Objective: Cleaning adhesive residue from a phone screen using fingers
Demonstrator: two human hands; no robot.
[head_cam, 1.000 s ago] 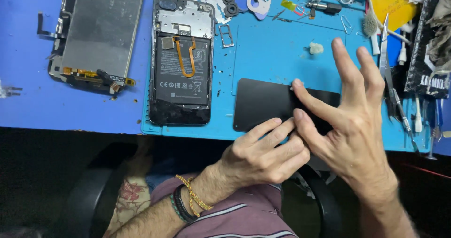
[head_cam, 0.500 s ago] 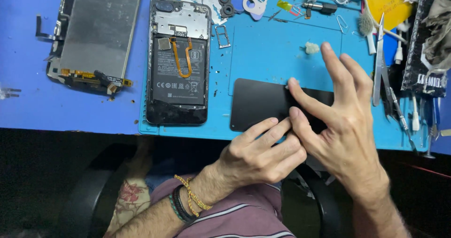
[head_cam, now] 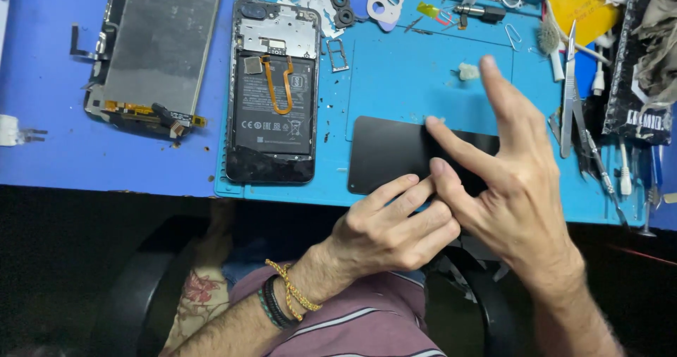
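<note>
A black rectangular panel [head_cam: 388,152] lies flat on the light-blue work mat [head_cam: 423,68] near its front edge. My left hand [head_cam: 391,230] reaches up from below, its fingertips meeting the panel's lower edge. My right hand [head_cam: 522,195] rests on the panel's right half, index finger laid across it and thumb at the lower edge beside the left fingertips; the other fingers are spread and raised. An opened phone body [head_cam: 273,93] with exposed battery and orange flex cable lies left of the panel.
A detached screen assembly [head_cam: 155,47] lies at far left on the darker blue table. Tweezers [head_cam: 570,96], screwdrivers and small tools crowd the right edge. Small camera bezels [head_cam: 384,4] and a SIM tray [head_cam: 337,54] sit along the mat's top. A black chair is below.
Both hands stay on the black panel. My right hand's free fingers have lifted and spread a little more, and the thumbs and fingertips have drawn closer at the lower edge.
</note>
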